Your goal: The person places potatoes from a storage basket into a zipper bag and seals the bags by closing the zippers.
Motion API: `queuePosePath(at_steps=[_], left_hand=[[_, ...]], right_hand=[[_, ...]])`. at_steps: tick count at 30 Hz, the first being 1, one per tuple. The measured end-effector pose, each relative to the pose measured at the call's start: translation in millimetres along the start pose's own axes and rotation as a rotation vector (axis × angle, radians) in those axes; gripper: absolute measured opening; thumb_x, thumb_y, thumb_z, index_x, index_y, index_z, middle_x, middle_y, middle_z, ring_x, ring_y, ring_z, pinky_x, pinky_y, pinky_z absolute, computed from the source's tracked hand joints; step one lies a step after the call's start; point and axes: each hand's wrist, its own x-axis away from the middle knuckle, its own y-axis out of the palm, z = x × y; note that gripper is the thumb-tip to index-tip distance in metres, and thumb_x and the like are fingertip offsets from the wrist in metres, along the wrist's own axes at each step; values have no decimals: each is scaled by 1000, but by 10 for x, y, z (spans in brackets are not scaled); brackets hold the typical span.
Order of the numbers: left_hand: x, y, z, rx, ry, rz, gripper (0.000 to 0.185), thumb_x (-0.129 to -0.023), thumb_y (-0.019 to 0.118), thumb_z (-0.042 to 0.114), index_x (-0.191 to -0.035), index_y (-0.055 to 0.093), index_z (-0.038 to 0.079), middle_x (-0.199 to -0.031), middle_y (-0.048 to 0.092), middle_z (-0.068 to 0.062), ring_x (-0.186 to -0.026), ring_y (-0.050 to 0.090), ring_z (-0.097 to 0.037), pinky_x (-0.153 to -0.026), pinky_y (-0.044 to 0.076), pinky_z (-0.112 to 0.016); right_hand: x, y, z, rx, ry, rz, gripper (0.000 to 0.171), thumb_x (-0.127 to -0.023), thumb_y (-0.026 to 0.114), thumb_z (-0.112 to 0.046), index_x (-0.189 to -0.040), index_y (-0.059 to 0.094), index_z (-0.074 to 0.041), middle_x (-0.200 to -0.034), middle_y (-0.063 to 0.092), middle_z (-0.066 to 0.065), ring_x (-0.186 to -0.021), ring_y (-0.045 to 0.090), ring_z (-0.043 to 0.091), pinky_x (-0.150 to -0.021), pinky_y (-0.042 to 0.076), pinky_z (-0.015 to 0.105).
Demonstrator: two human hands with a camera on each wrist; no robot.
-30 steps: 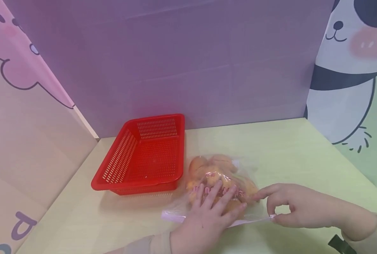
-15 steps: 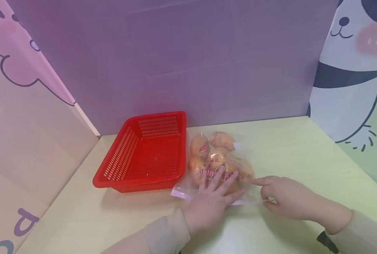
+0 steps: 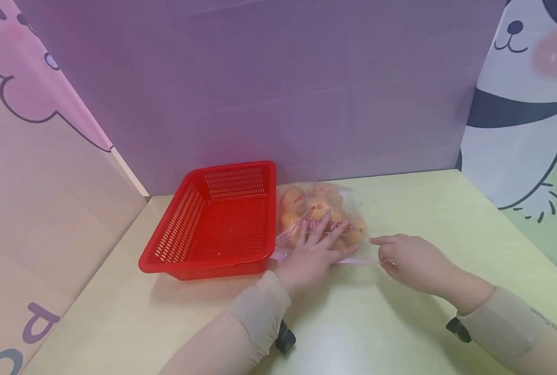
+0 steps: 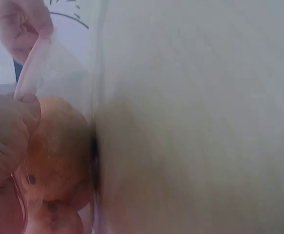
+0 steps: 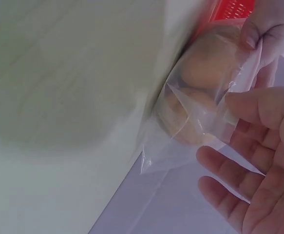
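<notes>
A clear zip bag [image 3: 356, 199] with pink print lies flat on the table, holding several round orange-brown items [image 3: 291, 200] whose kind I cannot tell. My left hand [image 3: 310, 259] rests on the bag with its fingers spread. At the near right corner, my right hand [image 3: 411, 262] pinches the bag's edge, its index finger pointing out along the side. The right wrist view has the right hand [image 5: 268, 156] beside the bag [image 5: 149, 156], and the left hand [image 5: 271, 34] behind it. In the left wrist view, the right hand [image 4: 22, 24] grips a bag corner.
A red plastic basket [image 3: 175, 274] with slotted sides stands left of the bag, its rim against or very near it. Behind the pale table [image 3: 334, 323] rises a purple backdrop [image 3: 306, 94]. Printed panels flank both sides.
Both hands and the bag have moved away from me across the table, toward the backdrop. The bag now lies close along the basket's right side. The basket has stayed in place.
</notes>
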Motion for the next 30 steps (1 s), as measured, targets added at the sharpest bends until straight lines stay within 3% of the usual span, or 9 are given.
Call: queuePosePath(at_steps=[5,9,12,16,19,22,24,30], left_hand=[[29,4,-44,21,17,-8,56,-98,53,19,-145,36,44,-161,1,8,-145,-17,-24,-110,-12,-58],[123,2,-23,-22,32,39,58,-96,58,31,-149,34,37,-162,5,3,-147,-9,-23,-114,-4,-55],[271,-26,21,-64,30,77,69,-92,63,41,-151,31,30,-161,8,-3,-147,0,-26,-115,3,-52],[549,-105,51,-129,-16,142,70,-89,66,42,-149,36,24,-159,18,-7,-146,12,-30,-116,10,-50],[745,-163,44,-134,-71,215,67,-87,71,34,-146,43,20,-155,29,-8,-142,22,-30,-114,20,-48],[856,-184,20,-146,-96,263,58,-85,73,22,-139,52,16,-148,41,-7,-138,31,-29,-111,29,-44],[872,-180,8,-191,-89,242,54,-86,71,15,-138,54,15,-147,44,-6,-138,34,-28,-110,31,-41],[806,-166,78,-290,-75,52,52,-93,61,7,-143,47,14,-152,36,-5,-141,30,-27,-113,26,-40]], right_hand=[[-8,-1,-70,46,0,-3,27,-76,72,-2,-63,55,-18,-113,68,11,-72,63,26,-52,40,25],[-4,-36,-122,40,29,-11,15,-77,76,-9,-73,63,-17,-116,67,12,-78,65,27,-57,48,31],[3,-86,-148,3,76,-15,10,-80,76,-19,-85,69,-15,-119,66,12,-83,67,27,-67,53,39],[-12,-105,-157,-25,123,1,22,-83,74,-26,-97,68,-9,-120,64,13,-89,67,29,-72,53,44],[-41,-47,-144,-13,138,12,29,-80,77,-22,-98,62,-5,-108,65,10,-76,65,26,-63,53,39],[-65,40,-124,45,136,22,24,-77,77,-10,-89,56,-5,-87,57,6,-60,54,19,-50,45,31],[-68,84,-117,84,134,10,22,-76,74,-1,-82,54,-6,-78,51,3,-57,49,18,-48,42,28],[36,100,-148,140,124,14,19,-72,68,6,-78,56,-7,-72,51,0,-60,50,18,-49,42,29]])
